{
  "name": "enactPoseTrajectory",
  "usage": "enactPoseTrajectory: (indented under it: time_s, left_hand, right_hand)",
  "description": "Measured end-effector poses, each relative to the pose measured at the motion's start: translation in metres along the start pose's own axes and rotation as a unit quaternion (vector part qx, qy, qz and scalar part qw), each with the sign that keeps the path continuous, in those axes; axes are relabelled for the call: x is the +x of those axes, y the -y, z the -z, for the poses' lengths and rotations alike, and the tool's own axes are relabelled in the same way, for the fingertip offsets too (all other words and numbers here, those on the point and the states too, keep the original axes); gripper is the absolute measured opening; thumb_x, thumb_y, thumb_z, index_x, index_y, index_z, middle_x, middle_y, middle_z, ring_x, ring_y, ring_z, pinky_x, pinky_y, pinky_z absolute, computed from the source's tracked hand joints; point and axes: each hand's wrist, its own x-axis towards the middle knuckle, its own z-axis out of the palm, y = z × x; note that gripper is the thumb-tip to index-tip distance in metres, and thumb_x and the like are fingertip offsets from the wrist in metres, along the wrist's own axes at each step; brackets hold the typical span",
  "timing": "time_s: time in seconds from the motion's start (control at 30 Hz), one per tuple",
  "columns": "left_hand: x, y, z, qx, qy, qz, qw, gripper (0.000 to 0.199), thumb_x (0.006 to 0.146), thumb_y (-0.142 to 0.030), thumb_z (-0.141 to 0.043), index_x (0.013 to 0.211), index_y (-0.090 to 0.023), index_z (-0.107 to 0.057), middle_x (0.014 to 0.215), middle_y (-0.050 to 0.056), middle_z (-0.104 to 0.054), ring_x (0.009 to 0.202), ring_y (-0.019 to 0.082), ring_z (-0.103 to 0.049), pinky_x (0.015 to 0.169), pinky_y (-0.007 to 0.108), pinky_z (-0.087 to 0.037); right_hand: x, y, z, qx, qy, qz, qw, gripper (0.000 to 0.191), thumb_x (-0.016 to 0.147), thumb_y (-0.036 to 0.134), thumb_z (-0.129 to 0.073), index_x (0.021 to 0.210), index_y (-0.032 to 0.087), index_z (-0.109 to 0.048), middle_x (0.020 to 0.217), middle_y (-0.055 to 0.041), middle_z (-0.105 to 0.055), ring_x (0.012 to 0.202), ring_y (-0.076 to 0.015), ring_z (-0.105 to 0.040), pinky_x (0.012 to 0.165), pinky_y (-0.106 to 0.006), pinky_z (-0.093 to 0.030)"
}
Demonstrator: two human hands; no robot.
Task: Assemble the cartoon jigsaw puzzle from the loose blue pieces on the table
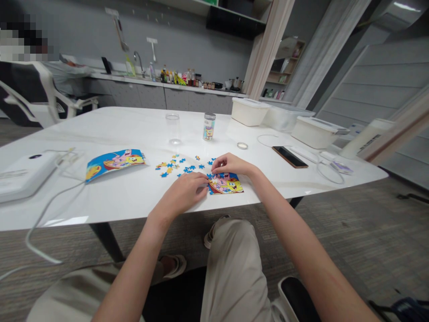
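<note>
A partly joined jigsaw puzzle [231,185] with yellow and pink cartoon figures lies near the table's front edge. At its left side my left hand [191,188] rests with bent fingers drawn together; whatever they may hold is hidden. Over the puzzle's upper left corner, my right hand [231,164] pinches downward at a small blue jigsaw piece, partly covered by the fingers. Loose jigsaw pieces [189,169], blue and yellow, are scattered just beyond my left hand. Further left, a curled picture sheet [117,162] shows the same cartoon figures.
Behind the pieces stand a clear plastic jar [173,129] and a cartoon-printed can [209,127], with a round lid [242,146] nearby. A phone [289,157], cables and white storage boxes [250,112] occupy the right. A white device [27,174] with a cable sits left.
</note>
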Motion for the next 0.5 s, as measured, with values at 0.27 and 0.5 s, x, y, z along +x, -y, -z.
enactPoseTrajectory:
  time_s: [0.27,0.5]
  left_hand:
    - [-0.0003,0.0009,-0.0004,-0.001,0.002,0.002,1.000,0.025,0.087,-0.019,-0.051,0.102,-0.017,-0.071,0.112,0.008,-0.070,0.103,0.023,-0.064,0.096,0.039,-0.049]
    - [0.0000,-0.0005,0.0002,0.006,0.005,0.002,1.000,0.025,0.087,-0.019,-0.050,0.102,-0.018,-0.070,0.112,0.007,-0.069,0.104,0.022,-0.064,0.097,0.037,-0.047]
  right_hand:
    - [0.0002,-0.0018,-0.0008,0.024,0.002,0.003,1.000,0.016,0.070,0.027,-0.072,0.078,0.013,-0.072,0.074,-0.0027,-0.071,0.068,-0.0120,-0.061,0.064,-0.024,-0.046]
    - [-0.0037,0.0005,0.0005,0.073,-0.014,0.011,0.997,0.028,0.076,0.029,-0.069,0.099,0.014,-0.070,0.082,-0.0024,-0.069,0.067,-0.0102,-0.060,0.061,-0.022,-0.047]
